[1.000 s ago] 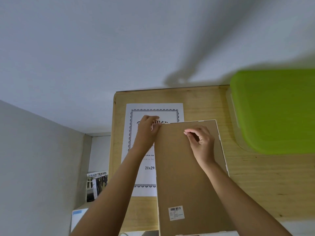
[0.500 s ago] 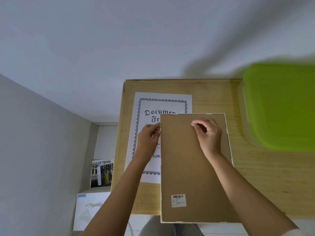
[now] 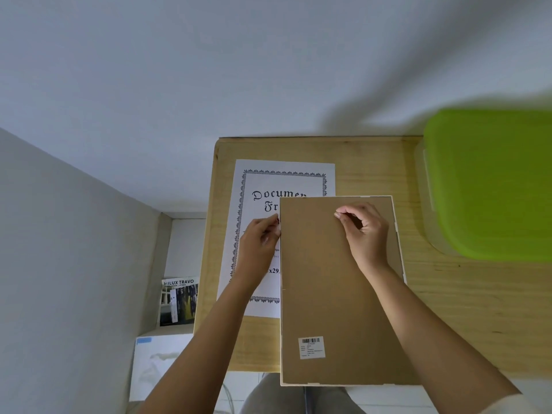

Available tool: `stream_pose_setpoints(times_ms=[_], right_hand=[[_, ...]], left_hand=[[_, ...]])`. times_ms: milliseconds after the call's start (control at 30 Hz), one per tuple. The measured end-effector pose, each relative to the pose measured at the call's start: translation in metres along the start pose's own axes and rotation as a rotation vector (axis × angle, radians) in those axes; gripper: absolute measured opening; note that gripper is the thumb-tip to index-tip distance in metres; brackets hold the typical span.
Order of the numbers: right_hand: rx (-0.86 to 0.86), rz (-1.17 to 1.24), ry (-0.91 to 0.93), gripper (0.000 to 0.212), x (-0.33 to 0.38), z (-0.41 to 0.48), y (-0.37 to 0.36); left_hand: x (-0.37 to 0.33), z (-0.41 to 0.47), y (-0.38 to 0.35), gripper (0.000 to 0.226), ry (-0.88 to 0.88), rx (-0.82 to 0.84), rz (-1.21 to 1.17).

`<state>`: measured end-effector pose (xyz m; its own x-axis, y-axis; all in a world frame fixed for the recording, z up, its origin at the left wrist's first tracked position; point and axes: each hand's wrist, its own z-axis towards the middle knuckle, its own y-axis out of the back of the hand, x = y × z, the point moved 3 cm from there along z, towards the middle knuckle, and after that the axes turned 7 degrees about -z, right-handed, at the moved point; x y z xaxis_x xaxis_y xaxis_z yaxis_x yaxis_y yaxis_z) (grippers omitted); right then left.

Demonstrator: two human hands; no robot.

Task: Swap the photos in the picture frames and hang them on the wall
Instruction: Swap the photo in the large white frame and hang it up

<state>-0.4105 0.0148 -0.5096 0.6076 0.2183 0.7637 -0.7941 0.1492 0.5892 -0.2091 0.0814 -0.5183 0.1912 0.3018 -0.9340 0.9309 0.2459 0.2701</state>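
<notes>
Left hand [image 3: 259,238] and right hand [image 3: 363,232] pinch face-down, brown-backed frame [image 3: 331,297].

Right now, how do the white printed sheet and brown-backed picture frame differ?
The white printed sheet lies print-up; the brown-backed picture frame lies face-down. The frame overlaps the sheet's right edge and overhangs the wooden table's near edge; the sheet doesn't. Both lie flat.
</notes>
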Motion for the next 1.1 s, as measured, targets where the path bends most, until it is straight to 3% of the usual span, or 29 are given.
stream_pose_setpoints(times_ms=[367, 900, 1100], right_hand=[[0.017, 0.003, -0.042, 0.010, -0.003, 0.000, -0.004], [0.010, 0.060, -0.052, 0.007, 0.001, 0.005, 0.000], [0.035, 0.038, -0.049, 0.008, 0.000, 0.006, -0.006]], left_hand=[[0.017, -0.074, 0.001, 0.027, 0.073, -0.068, -0.083], [0.021, -0.080, 0.003, 0.031, 0.127, -0.045, -0.141], [0.011, -0.085, 0.000, 0.028, 0.106, -0.178, -0.211]])
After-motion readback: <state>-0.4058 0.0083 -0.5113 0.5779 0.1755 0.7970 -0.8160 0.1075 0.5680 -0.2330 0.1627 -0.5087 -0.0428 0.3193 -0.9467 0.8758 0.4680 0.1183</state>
